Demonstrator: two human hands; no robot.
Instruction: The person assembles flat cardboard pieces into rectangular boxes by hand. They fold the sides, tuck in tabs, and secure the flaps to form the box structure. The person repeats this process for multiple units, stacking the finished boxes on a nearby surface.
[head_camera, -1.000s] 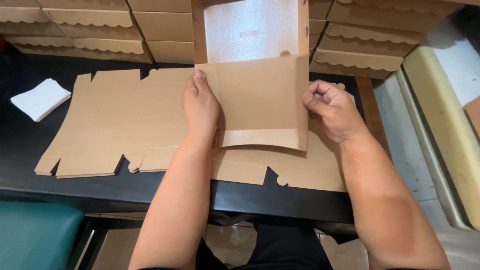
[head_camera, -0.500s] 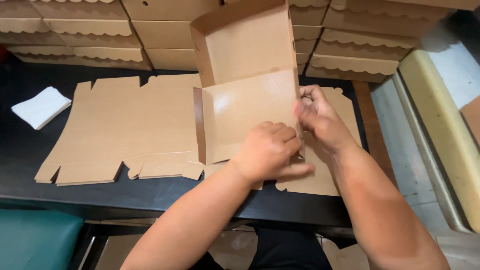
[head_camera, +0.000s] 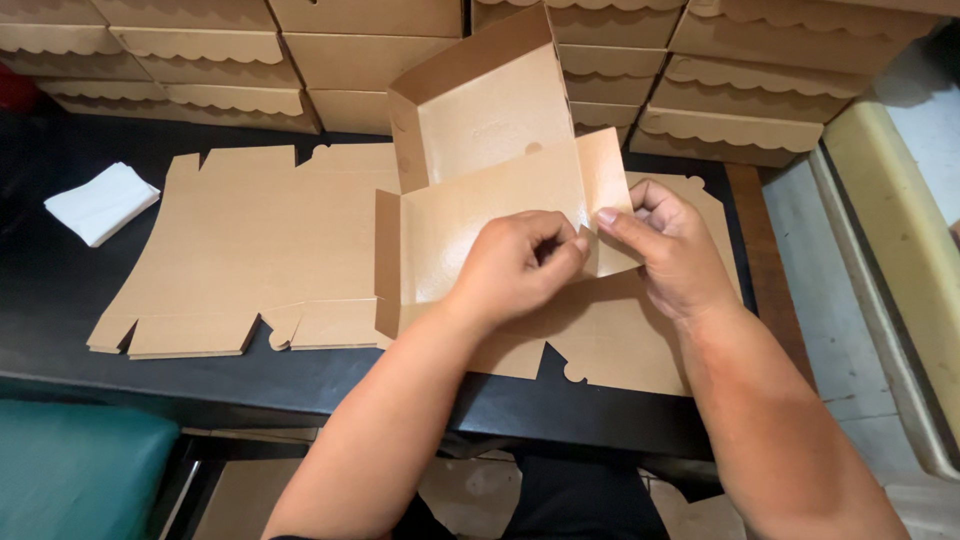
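A brown cardboard box blank (head_camera: 480, 170), partly folded, stands open toward me above the table with its lid flap tilted up. My left hand (head_camera: 520, 270) pinches the front right corner of the box. Right beside it, my right hand (head_camera: 670, 245) grips the right side flap, thumb pressed on the fold. Both hands meet at that corner. Under the box lies a stack of flat unfolded blanks (head_camera: 250, 240) on the black table (head_camera: 60, 290).
Stacks of finished scallop-edged brown boxes (head_camera: 200, 50) line the back of the table. A folded white cloth (head_camera: 100, 200) lies at the left. A teal seat (head_camera: 70, 470) is at the lower left, a pale yellow ledge (head_camera: 890, 210) at the right.
My left hand has moved from the box's left side across to the right corner and met my right hand. The box has opened up, its lid now tilted back.
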